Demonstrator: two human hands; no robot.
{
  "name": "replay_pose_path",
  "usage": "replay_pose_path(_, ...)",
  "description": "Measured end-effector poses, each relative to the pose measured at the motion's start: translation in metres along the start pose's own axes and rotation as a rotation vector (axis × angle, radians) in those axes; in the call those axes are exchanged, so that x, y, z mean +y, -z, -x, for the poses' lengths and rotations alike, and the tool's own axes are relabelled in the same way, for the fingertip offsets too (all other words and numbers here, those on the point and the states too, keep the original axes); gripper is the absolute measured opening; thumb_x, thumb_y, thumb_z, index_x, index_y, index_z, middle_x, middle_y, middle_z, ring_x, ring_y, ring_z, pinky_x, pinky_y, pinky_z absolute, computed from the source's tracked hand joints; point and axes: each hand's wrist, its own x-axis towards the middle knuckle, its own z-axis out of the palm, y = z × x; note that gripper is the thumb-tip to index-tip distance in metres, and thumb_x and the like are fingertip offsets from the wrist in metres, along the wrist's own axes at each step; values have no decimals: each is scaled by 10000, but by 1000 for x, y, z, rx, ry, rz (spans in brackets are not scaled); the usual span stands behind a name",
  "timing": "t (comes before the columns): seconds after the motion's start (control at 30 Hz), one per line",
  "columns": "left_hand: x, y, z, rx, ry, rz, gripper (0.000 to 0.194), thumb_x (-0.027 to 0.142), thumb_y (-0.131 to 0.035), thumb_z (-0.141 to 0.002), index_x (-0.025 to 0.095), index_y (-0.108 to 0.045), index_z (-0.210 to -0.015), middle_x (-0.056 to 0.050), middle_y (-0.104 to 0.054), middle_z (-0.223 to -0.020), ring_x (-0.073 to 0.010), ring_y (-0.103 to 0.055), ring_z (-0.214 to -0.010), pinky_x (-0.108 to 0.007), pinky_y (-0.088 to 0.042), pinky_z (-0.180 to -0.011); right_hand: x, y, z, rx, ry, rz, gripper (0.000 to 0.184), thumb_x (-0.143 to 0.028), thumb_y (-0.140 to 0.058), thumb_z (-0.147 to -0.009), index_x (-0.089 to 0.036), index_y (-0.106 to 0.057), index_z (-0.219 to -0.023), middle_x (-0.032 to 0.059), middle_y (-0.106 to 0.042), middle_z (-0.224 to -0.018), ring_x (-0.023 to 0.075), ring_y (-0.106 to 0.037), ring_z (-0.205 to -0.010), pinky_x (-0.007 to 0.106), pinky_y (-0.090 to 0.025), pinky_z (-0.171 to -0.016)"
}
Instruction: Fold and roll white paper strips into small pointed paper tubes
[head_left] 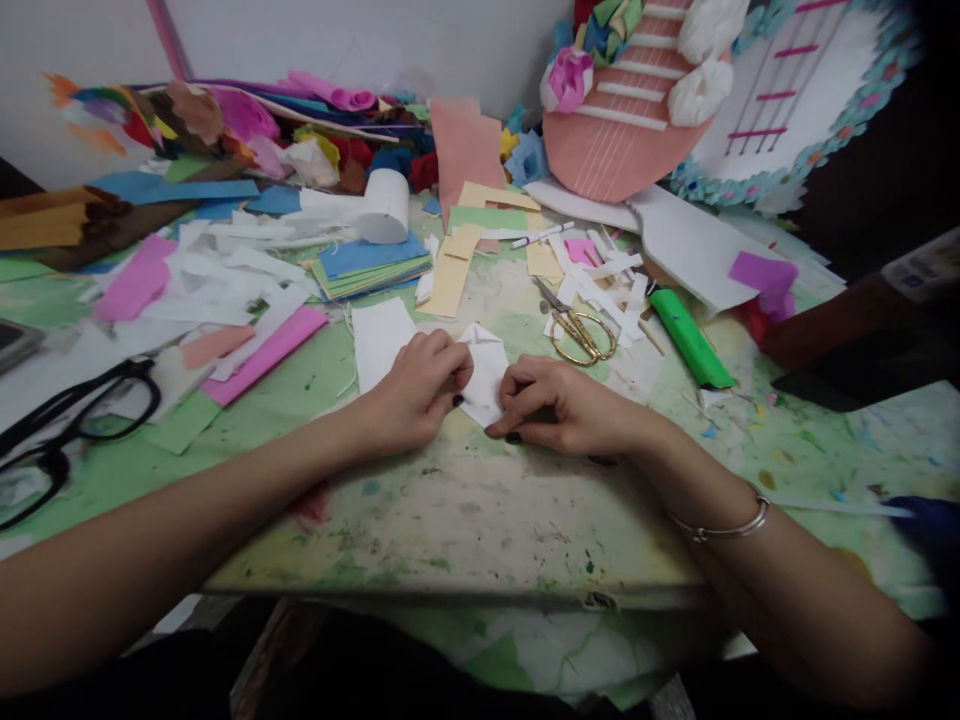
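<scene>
A small folded piece of white paper [486, 368] lies on the table between my two hands. My left hand [426, 388] has its fingers curled and closed on the paper's left edge. On its right edge my right hand [556, 405] pinches the lower corner between thumb and fingers. Creased flaps show at the paper's top and near its lower right corner. Another white sheet [382, 340] lies partly under my left hand. Gold-handled scissors [581, 335] rest just beyond my right hand, blades pointing away to the left.
Black-framed glasses [112, 405] lie at the left among paper strips. A white paper cylinder [386, 207] stands behind a stack of coloured paper [375, 265]. A green tube [690, 338] lies at right. Paper guitar-like crafts [622, 150] lean at the back.
</scene>
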Motion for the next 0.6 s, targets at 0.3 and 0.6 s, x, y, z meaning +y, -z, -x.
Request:
replay_pose_path(0.3,21,6,21,172,-242,-35,211,54,-517,-786,195,-620,-905,-44,-630,-917,-233,-491,-988,-425,-407,-899,8,8,3,77,-25,-107,323,-6,-582,-757,-181,-699,-1003,60,-639,-1010,157,-607,-933,313,-469,-867)
replay_pose_path(0.6,31,-1,36,112,-334,-333,274,231,-565,-873,127,-626,-1120,-149,-625,-1143,-317,-518,-1071,-493,-447,-885,10,2,-1,114,-65,-82,107,-92,-610,-828,-154,-692,-859,50,-645,-914,135,-599,-824,272,-464,-765)
